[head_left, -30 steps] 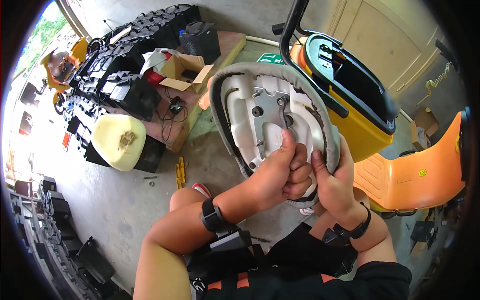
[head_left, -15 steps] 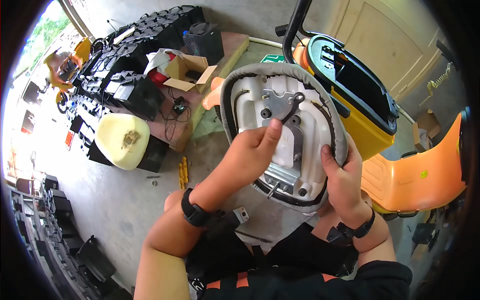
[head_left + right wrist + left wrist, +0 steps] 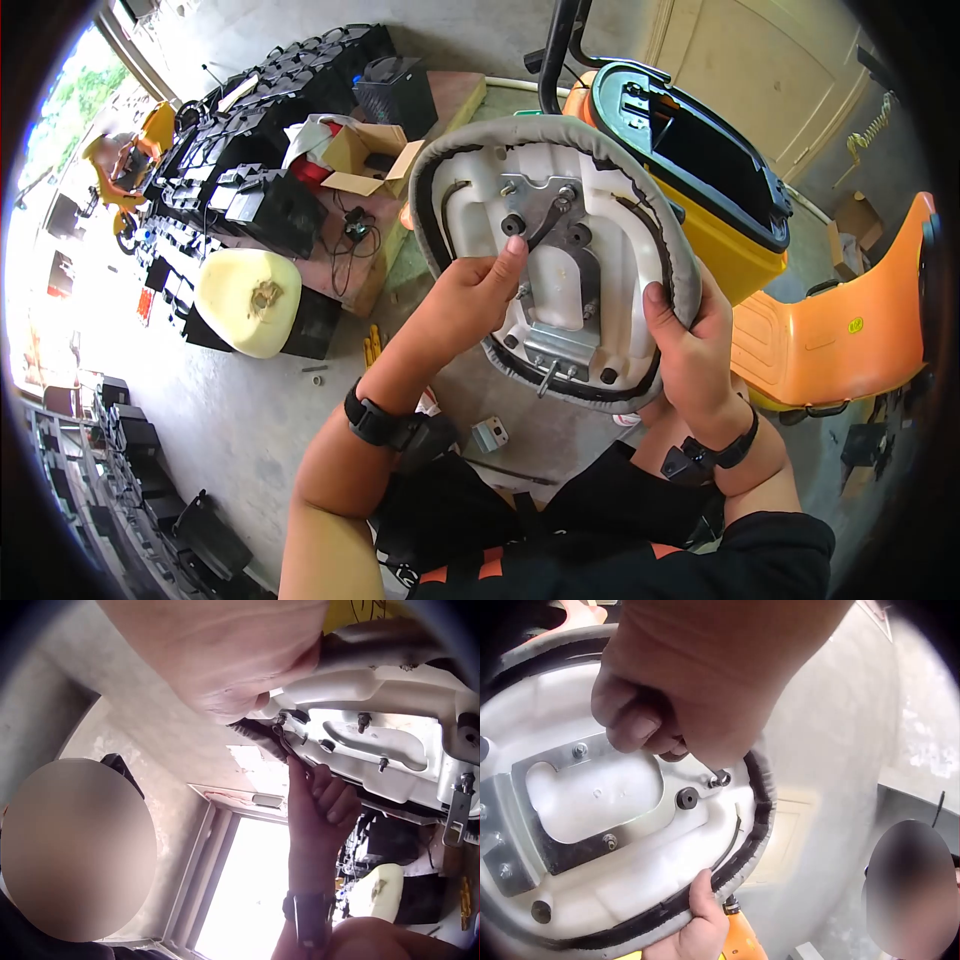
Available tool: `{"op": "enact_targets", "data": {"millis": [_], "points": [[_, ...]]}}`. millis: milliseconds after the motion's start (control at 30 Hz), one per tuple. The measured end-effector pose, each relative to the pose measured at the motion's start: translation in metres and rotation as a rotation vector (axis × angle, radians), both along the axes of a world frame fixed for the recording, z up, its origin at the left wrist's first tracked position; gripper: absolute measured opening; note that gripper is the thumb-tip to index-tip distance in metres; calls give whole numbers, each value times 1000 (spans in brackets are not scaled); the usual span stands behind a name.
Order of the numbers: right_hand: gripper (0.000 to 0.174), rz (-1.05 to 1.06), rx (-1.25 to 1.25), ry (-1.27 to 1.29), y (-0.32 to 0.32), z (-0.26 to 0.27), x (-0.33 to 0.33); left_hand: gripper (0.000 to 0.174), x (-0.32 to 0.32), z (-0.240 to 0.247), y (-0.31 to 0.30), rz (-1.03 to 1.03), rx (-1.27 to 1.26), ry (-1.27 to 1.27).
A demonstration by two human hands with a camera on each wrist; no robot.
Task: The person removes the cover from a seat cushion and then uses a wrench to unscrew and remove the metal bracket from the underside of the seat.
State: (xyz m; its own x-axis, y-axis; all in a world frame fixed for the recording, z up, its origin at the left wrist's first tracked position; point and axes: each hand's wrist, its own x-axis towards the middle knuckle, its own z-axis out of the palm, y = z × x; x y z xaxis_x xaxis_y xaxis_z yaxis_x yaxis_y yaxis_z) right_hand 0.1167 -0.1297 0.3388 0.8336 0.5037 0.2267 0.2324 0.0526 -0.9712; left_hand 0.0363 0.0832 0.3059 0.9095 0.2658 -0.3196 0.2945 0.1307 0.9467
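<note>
A seat (image 3: 470, 215), grey cover around a white plastic underside, is tilted up with its underside facing me. My right hand (image 3: 690, 345) grips its right rim, thumb on the inner edge. A metal bracket (image 3: 562, 345) with bolts and black rubber bumpers is fixed to the underside. My left hand (image 3: 465, 300) holds a wrench (image 3: 541, 226), thumb along its handle. The wrench's ring end sits over a bolt at the bracket's top right corner. From the left wrist view, the curled left fingers (image 3: 641, 724) hide most of the wrench handle.
A yellow foam cushion (image 3: 250, 305) lies on a black box at left. Behind it are rows of black batteries (image 3: 270, 200) and an open carton (image 3: 368, 160). A yellow scooter body (image 3: 735, 255) stands behind the seat, an orange panel (image 3: 830, 345) at right. A metal piece (image 3: 490, 434) lies on the floor.
My left hand has swung leftward with the wrench, whose handle turned from pointing down to pointing down-left. The ring end stays at the same bolt. My right hand keeps its grip on the rim.
</note>
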Motion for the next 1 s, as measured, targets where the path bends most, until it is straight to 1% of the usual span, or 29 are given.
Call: {"op": "enact_targets", "data": {"millis": [67, 133, 333, 400, 533, 600, 633, 700, 733, 800, 1000], "points": [[30, 10, 19, 39, 0, 1, -1, 52, -2, -2, 1, -29, 7, -25], [30, 12, 1, 12, -2, 0, -1, 52, -2, -3, 0, -58, 14, -47], [30, -4, -19, -1, -5, 0, 0, 50, 2, 2, -3, 18, 75, -10], [30, 0, -18, 1, -5, 2, 0, 49, 4, 2, -3, 74, 93, -22], [30, 4, -22, 5, -7, 3, 1, 48, 8, -9, -3, 102, 137, -66], [30, 12, -24, 9, -7, 3, 0, 62, 8, -9, -6, 134, 107, -71], [29, 9, -21, 7, -6, 3, 0, 62, 9, -8, -7, 136, 107, -71], [28, 6, -17, 4, -5, 3, 0, 58, 10, -4, -8, 71, -76, 37], [28, 7, -17, -10, -5, 2, 1, 58, 10, -1, -10, 72, -77, 37], [28, 10, -18, -24, -6, 2, 2, 52, 11, 3, -15, 24, -261, 79], [28, -1, -54, -27, -9, 0, 3, 54, 13, 5, -15, -56, -331, 91]]}}
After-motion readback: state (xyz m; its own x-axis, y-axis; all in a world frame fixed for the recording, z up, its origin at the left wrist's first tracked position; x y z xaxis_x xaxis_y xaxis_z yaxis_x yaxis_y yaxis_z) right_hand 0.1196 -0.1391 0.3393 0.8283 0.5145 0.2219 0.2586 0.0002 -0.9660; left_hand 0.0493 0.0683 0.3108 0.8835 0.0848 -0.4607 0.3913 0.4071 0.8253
